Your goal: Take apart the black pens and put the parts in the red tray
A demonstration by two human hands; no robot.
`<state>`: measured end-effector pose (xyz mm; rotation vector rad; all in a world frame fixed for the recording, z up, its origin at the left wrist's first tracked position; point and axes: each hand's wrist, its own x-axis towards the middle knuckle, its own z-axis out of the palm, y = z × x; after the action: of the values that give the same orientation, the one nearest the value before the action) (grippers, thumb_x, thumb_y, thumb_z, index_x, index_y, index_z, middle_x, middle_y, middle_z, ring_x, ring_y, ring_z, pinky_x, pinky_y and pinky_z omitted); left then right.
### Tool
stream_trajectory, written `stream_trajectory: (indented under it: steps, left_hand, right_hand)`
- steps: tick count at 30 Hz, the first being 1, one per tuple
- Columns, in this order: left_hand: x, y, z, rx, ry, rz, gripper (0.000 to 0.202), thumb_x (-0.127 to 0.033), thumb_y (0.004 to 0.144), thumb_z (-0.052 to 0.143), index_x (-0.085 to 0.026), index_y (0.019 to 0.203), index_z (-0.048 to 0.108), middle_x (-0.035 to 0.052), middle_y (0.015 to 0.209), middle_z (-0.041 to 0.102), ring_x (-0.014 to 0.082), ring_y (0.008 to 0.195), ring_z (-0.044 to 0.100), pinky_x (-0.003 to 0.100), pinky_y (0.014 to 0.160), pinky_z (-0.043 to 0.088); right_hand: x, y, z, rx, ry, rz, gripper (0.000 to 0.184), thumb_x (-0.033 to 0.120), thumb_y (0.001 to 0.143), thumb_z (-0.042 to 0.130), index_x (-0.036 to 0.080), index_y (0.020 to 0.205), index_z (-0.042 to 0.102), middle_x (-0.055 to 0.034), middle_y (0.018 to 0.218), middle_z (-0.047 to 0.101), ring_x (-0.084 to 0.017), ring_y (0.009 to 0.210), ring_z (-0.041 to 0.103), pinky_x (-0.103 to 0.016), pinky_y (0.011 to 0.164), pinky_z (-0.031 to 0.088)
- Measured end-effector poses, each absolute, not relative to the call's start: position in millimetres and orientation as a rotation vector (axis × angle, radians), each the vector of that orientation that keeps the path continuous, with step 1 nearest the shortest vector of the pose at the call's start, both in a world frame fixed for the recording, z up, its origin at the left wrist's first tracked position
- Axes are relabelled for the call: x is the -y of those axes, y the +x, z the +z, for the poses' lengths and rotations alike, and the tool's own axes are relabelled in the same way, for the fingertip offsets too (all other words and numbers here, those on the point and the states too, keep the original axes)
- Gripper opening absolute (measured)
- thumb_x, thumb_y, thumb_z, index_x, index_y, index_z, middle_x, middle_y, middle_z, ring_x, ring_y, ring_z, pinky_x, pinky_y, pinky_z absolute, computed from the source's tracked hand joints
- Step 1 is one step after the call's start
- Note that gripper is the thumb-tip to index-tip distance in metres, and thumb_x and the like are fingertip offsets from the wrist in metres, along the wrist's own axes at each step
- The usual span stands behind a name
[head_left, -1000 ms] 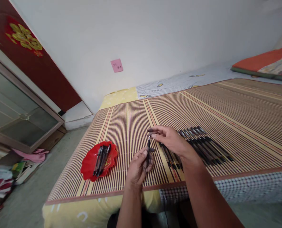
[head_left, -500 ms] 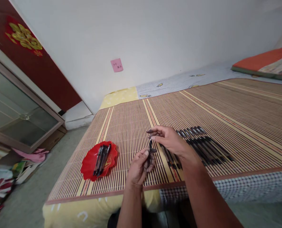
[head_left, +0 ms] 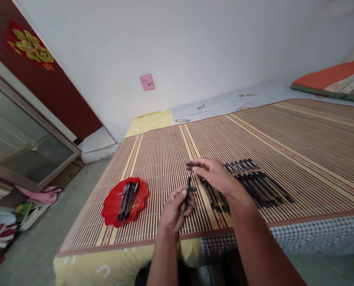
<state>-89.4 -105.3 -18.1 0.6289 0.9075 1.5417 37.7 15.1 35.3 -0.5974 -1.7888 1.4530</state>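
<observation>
My left hand [head_left: 177,206] is closed around the lower part of a dark pen [head_left: 189,182], which stands nearly upright with its silvery tip pointing up. The thumb and fingertips of my right hand [head_left: 211,172] come together at that tip; whether anything else small is between them is hidden. Beneath and beside my right hand, several dark pens [head_left: 258,190] lie side by side on the striped mat, with a row of short dark pieces like pen caps [head_left: 241,165] above them. To the left, a red scalloped plate [head_left: 110,204] holds several more pens [head_left: 127,200].
The striped bamboo mat [head_left: 162,159] covers a bed with yellow and checked bedding [head_left: 129,262]. An orange folded quilt [head_left: 328,77] lies at the far right. Behind is a white wall with a pink note [head_left: 147,82]. Clothes [head_left: 6,226] lie on the floor at left.
My right fingertips have risen slightly at the pen's top, and more of its silvery tip now shows. My left hand and the pen have hardly moved.
</observation>
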Motion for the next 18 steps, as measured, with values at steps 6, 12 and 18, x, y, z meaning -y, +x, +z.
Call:
stream_trajectory:
  steps: [6,12,18]
  left_hand:
    - [105.1,-89.7,-22.4,-0.918,0.609,1.526,0.034,-0.036,0.076,0.078,-0.009,0.095,0.068,0.0010,0.064,0.060,0.0051,0.045,0.046,0.016,0.039,0.026]
    - [104.9,-87.5,-23.5,-0.937,0.663,1.483,0.034,-0.038,0.078,0.077,-0.009,0.094,0.069,0.0008,0.061,0.059,0.0049,0.043,0.042,0.018,0.037,0.022]
    - [103.8,-85.2,-22.0,-0.968,0.636,1.480,0.034,-0.037,0.076,0.078,-0.010,0.093,0.067,0.0008,0.060,0.060,0.0055,0.042,0.044,0.018,0.037,0.023]
  right_hand:
    - [-12.7,36.9,34.9,1.778,-0.587,1.543,0.028,0.018,0.079,0.065,0.020,0.107,0.068,-0.0056,0.094,0.074,-0.018,0.091,0.070,-0.035,0.086,0.055]
    - [-16.4,35.2,31.0,1.872,-0.754,1.320,0.028,0.023,0.075,0.072,0.016,0.102,0.069,0.0009,0.070,0.065,-0.016,0.069,0.063,-0.030,0.067,0.050]
    - [-20.8,37.3,25.9,1.870,-0.730,1.294,0.022,0.031,0.084,0.064,0.017,0.099,0.070,-0.0068,0.089,0.073,-0.019,0.084,0.068,-0.035,0.078,0.053]
